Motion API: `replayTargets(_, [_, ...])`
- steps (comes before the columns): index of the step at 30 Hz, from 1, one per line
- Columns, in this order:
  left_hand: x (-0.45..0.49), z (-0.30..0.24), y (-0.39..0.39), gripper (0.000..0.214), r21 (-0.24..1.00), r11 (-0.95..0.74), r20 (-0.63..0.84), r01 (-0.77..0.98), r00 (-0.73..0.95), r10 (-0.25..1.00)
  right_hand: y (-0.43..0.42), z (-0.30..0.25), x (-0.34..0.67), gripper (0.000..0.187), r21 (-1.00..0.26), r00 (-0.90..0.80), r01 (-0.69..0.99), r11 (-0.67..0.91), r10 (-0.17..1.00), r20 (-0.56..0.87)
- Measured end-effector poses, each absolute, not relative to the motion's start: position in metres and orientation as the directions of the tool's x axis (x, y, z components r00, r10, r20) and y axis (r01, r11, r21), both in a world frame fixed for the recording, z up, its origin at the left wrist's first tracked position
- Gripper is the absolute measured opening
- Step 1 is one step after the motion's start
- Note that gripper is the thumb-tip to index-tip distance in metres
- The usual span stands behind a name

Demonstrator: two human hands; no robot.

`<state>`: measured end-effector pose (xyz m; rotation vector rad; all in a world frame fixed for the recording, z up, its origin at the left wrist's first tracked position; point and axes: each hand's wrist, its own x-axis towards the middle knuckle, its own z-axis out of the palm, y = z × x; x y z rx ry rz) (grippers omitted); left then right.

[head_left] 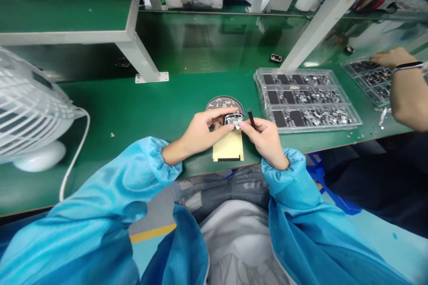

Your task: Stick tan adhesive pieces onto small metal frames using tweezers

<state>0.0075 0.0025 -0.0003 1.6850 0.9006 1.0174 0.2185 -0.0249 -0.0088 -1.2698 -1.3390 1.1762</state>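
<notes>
My left hand point(203, 132) is closed around the left side of a small silver-framed electronic part point(233, 119), thumb in front and fingers behind. A slim black tool point(251, 118) sticks up from the closed fingers of my right hand point(266, 139); its lower end is hidden. My right thumb and fingertip touch the part's right edge, by a small white piece. Just behind the part lies a round perforated dish point(217, 101) with small tan bits in it. Below my hands is a yellow paper pad point(228, 146) with a black strip point(229, 159) along its near edge.
Clear trays point(307, 98) of dark and silver parts are stacked at right. Beyond them a co-worker's hand point(389, 58) reaches over another tray point(372, 81). A white fan point(40, 160) with its cord stands at left. Metal posts point(142, 55) rise from the green bench point(167, 111).
</notes>
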Motion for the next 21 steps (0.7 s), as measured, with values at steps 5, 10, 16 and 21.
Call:
replayTargets(5, [0.0082, -0.0052, 0.0040, 0.046, 0.857, -0.466, 0.358, 0.219, 0.396, 0.845, -0.0251, -0.0040, 0.2170, 0.044, -0.996, -0.045, 0.083, -0.017, 0.999, -0.021])
replayTargets(10, [0.0077, -0.0060, 0.0055, 0.044, 0.813, -0.533, 0.418, 0.234, 0.403, 0.814, -0.0252, -0.0041, 0.2176, 0.044, -0.997, -0.060, 0.074, -0.027, 0.998, -0.032])
replayTargets(16, [0.0058, -0.0057, 0.0064, 0.041, 0.782, -0.572, 0.446, 0.245, 0.421, 0.790, -0.0247, -0.0067, 0.2185, 0.044, -0.995, -0.060, 0.089, -0.037, 0.997, -0.043])
replayTargets(21, [0.0064, -0.0057, 0.0051, 0.043, 0.859, -0.465, 0.368, 0.213, 0.375, 0.851, -0.0216, -0.0123, 0.2160, 0.041, -0.995, 0.011, 0.100, 0.006, 1.000, 0.007])
